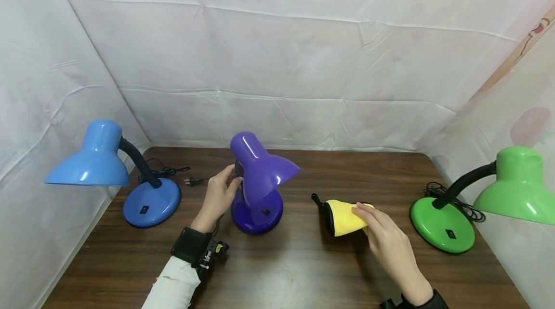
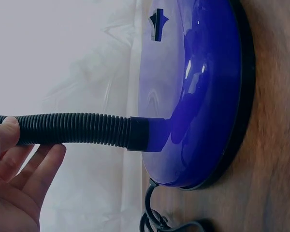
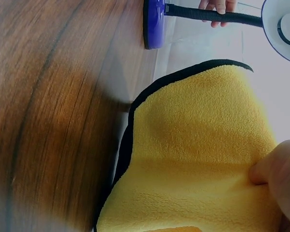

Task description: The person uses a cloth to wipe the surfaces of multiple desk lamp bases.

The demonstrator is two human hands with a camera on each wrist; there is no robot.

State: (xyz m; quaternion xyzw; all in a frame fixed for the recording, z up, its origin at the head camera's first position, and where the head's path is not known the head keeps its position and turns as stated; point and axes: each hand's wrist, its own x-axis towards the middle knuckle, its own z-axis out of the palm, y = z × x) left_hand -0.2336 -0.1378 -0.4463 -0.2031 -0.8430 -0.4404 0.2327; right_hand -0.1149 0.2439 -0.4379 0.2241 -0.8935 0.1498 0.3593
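Note:
A purple desk lamp (image 1: 260, 174) stands on the brown table, its shade tilted toward the right. My left hand (image 1: 218, 195) grips the lamp's black ribbed neck (image 2: 77, 128), thumb on one side and fingers on the other in the left wrist view. In the head view the shade partly hides that grip. To the right, my right hand (image 1: 388, 241) pinches a folded yellow cloth (image 1: 344, 217) with black edging, held close over the table. The right wrist view shows the thumb (image 3: 275, 174) pressing into the cloth's fleecy side.
On the left stands a blue desk lamp (image 1: 151, 203), its cord (image 1: 166, 170) bundled behind it and a plug (image 1: 192, 181) near my left hand. A green desk lamp (image 1: 442, 224) stands at the right edge. White sheeting (image 1: 277, 58) surrounds the table (image 1: 303, 270).

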